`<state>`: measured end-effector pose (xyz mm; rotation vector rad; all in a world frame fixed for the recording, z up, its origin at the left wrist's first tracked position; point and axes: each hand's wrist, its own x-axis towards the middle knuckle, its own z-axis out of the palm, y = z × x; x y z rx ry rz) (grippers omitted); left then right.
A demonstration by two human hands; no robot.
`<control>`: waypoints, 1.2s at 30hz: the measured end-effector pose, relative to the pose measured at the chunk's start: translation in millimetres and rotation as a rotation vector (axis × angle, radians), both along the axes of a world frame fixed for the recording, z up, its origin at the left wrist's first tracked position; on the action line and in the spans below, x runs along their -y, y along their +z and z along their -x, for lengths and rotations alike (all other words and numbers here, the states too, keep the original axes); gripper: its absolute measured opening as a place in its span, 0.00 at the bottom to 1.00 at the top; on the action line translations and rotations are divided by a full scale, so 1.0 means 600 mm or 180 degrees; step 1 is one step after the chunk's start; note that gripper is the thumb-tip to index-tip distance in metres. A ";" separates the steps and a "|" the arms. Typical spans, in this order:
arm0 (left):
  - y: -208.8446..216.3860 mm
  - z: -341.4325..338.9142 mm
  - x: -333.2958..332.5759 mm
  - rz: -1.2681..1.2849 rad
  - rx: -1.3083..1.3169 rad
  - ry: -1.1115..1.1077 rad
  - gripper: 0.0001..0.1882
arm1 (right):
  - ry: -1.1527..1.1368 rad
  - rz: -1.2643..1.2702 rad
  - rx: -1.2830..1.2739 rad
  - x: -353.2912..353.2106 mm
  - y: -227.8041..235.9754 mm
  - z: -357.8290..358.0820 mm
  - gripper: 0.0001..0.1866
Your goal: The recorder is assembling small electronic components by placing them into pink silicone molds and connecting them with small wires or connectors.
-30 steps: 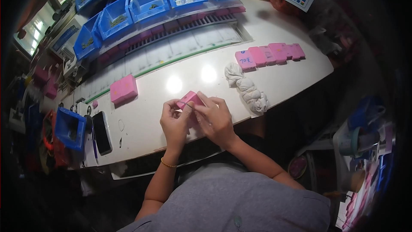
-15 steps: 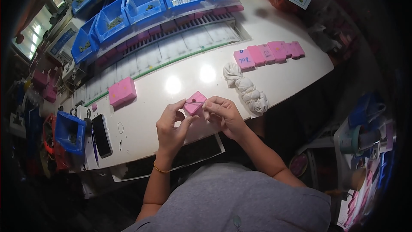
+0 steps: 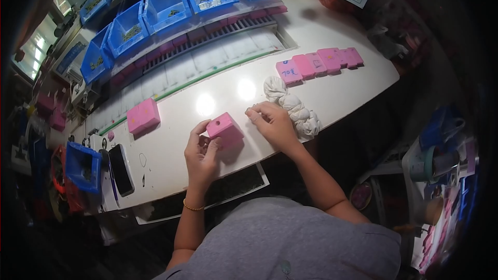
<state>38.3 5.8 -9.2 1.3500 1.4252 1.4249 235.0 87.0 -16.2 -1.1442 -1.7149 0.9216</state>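
Observation:
My left hand [image 3: 201, 151] grips a pink block [image 3: 228, 130] between thumb and fingers, just above the white table. The block is tilted, and a small dark round hole shows in its end face. To its right, my right hand [image 3: 276, 125] is held apart from the block with thumb and forefinger pinched together. Something small and thin shows at those fingertips, too small to name. Beyond the right hand lies a twisted white cloth [image 3: 291, 105].
Two pink blocks [image 3: 143, 116] sit together at the left, and a row of several more [image 3: 315, 64] stands at the right. Blue bins [image 3: 165, 8] line the back. A phone [image 3: 121, 168] and a blue bin [image 3: 83, 166] are at the left edge.
My right hand has drawn away to the right from the block. A thin strand across the block's face is gone from it, and my left hand has tipped the block so its side shows.

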 end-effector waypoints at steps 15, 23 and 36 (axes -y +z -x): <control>0.025 0.050 0.015 0.0053 -0.0650 -0.0378 0.30 | 0.1248 0.0151 -0.0521 0.061 0.015 0.037 0.24; 0.013 0.002 0.008 0.0214 -0.0810 0.0135 0.23 | 0.0901 -0.0841 0.0039 0.081 0.032 0.060 0.29; -0.006 0.004 0.004 -0.0180 -0.1162 0.0213 0.24 | 0.0471 -0.1568 0.0677 0.101 0.023 0.085 0.28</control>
